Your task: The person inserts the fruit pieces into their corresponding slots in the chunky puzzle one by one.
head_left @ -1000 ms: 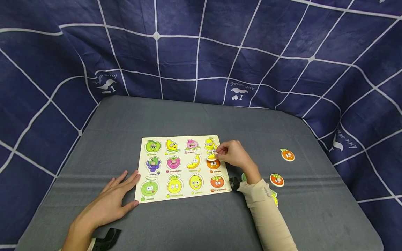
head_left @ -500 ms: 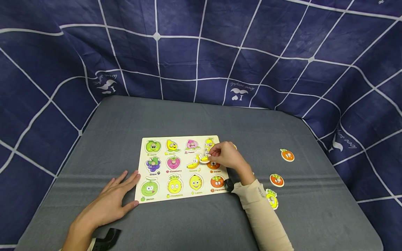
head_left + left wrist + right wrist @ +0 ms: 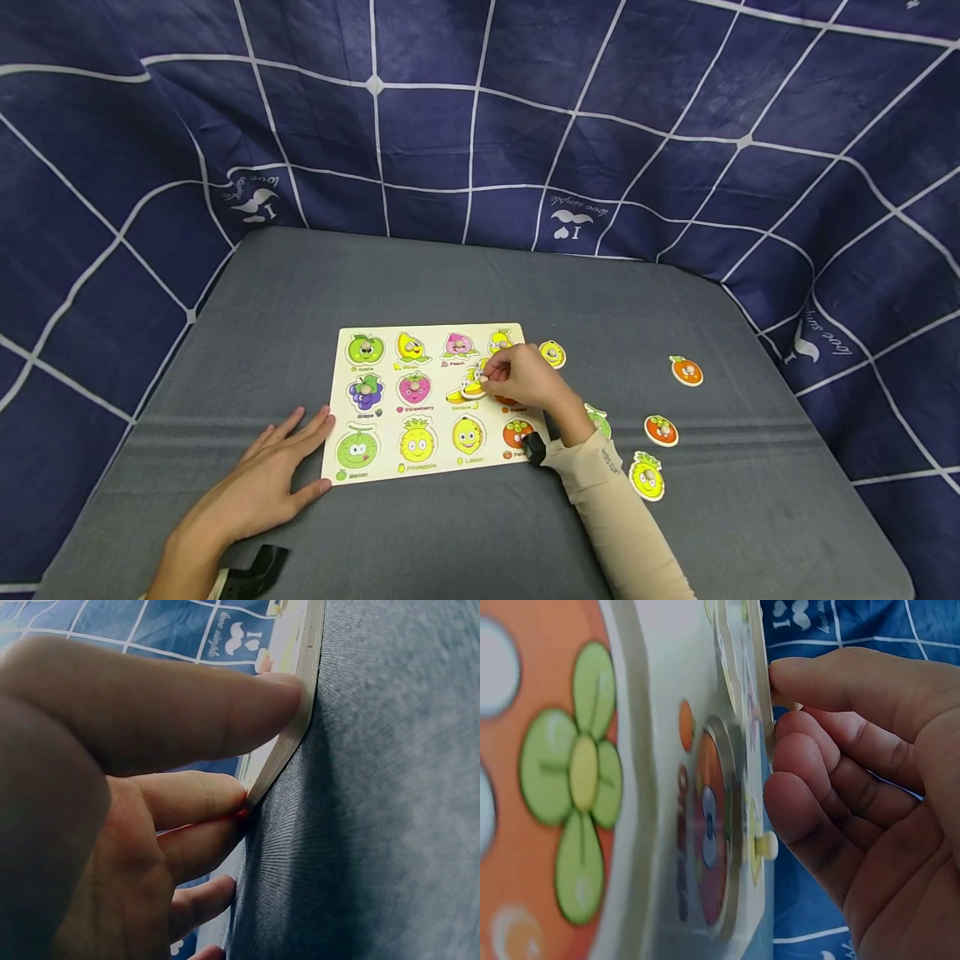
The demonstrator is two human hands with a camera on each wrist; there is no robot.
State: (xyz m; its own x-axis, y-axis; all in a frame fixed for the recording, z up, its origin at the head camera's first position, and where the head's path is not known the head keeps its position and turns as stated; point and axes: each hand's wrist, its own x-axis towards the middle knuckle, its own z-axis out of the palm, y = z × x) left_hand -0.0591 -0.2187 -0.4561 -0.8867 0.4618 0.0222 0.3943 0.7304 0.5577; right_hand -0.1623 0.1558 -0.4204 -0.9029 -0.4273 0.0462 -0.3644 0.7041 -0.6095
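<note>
Curtain [image 3: 420, 125] in dark blue with white grid lines rises behind and beside the grey table [image 3: 450, 542], and on that table I see the puzzle board [image 3: 444, 446] lying flat, its long axis running side to side, the near edge climbing slightly toward the right. The left hand [image 3: 277, 475] is spread, fingers fairly straight, with a fingertip touching the board's left edge and the thumb at its near left corner. I see the right hand [image 3: 528, 375] over the board's right part, thumb and fingertips pinching the banana piece [image 3: 471, 390]. That piece is over the banana slot [image 3: 455, 397] in the middle row, covering part of it; its long axis slants, upper end pointing away from the person and rightward. I cannot tell whether it touches the board. Right of the board I count a pineapple piece [image 3: 647, 477], a persimmon piece [image 3: 662, 431], an orange piece [image 3: 686, 371], a round yellow piece [image 3: 552, 354] and a green piece [image 3: 599, 421], partly hidden by the right arm.
</note>
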